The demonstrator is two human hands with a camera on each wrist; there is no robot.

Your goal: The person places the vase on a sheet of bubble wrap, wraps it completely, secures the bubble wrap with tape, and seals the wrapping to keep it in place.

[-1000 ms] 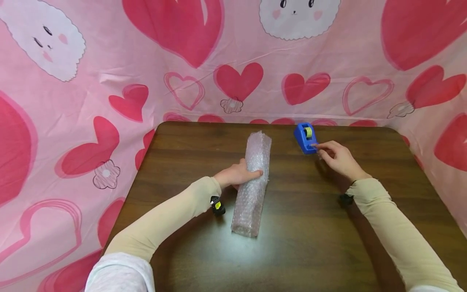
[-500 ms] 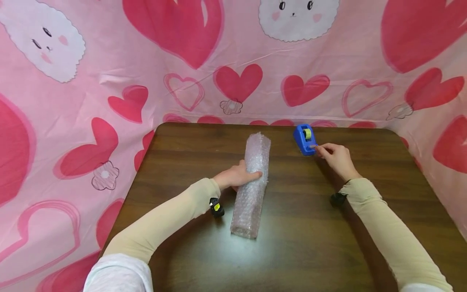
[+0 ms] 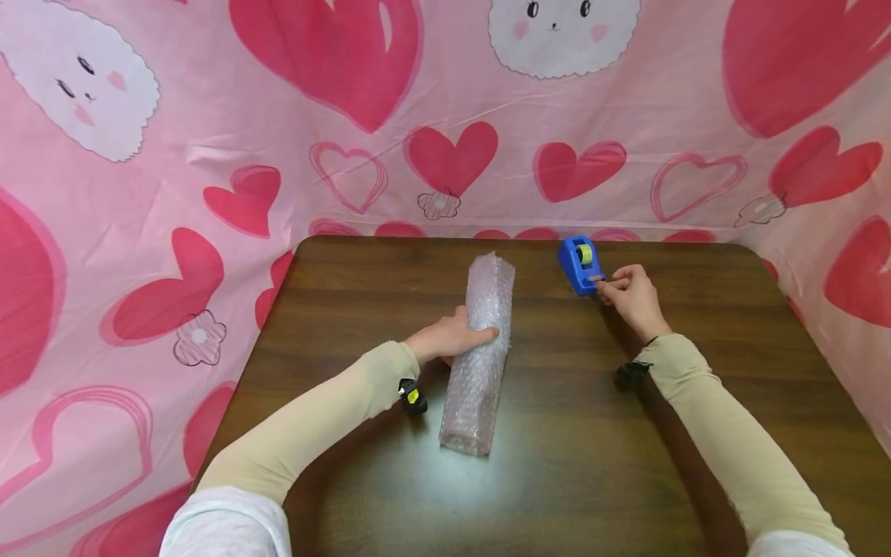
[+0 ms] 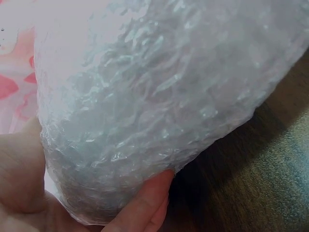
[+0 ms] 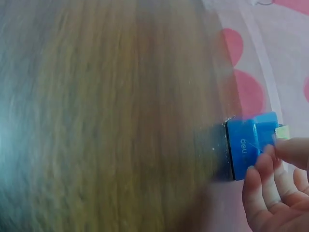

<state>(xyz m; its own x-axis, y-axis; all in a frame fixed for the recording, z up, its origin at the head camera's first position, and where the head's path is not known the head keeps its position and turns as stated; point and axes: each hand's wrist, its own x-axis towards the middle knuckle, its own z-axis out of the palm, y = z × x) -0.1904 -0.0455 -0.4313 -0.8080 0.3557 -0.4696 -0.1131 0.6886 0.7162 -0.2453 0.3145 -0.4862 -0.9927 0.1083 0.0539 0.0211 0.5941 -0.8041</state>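
A long bundle of bubble wrap (image 3: 480, 363) lies on the table in the head view. My left hand (image 3: 451, 334) grips it around the middle, thumb over the top; in the left wrist view the fingers (image 4: 149, 198) curl round the bubble wrap's edge. To the right and farther back stands a blue tape dispenser (image 3: 574, 267) with a yellowish tape roll (image 3: 585, 254) in it. My right hand (image 3: 633, 298) is at its front end, thumb and forefinger pinched together on the clear tape end by the cutter. The right wrist view has those fingers right beside the dispenser (image 5: 241, 147).
The dark wooden table (image 3: 557, 464) has rounded far corners. A pink cloth (image 3: 390, 100) with hearts hangs close behind its far edge and along both sides. A small black camera (image 3: 412, 396) sits on the left wrist, another camera (image 3: 632, 374) on the right.
My right hand has shifted slightly left at the dispenser's front, its outstretched forefinger drawing back into a pinch with the thumb. The left hand and the bubble wrap stay put.
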